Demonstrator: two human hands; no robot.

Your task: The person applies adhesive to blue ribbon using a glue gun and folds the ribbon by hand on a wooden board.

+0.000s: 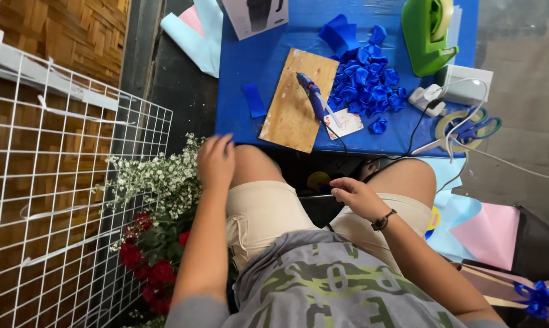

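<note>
**Hands resting at your knees, below the blue table**

Your left hand (215,159) is lying on your left knee, fingers loosely curled, gripping nothing. Your right hand (358,195) is hovering between your knees, fingers bent, empty. The glue gun (311,95) is lying on the wooden board (289,109) near the table's (238,67) front edge, beside blue ribbon loops (365,85).

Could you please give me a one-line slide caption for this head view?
Seated person, left hand on knee, right hand between thighs, before blue table with blue glue gun.

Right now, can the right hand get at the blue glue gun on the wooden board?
Probably yes: the right hand looks empty above the lap, and the glue gun lies uncovered on the wooden board, with nothing between them.
</note>
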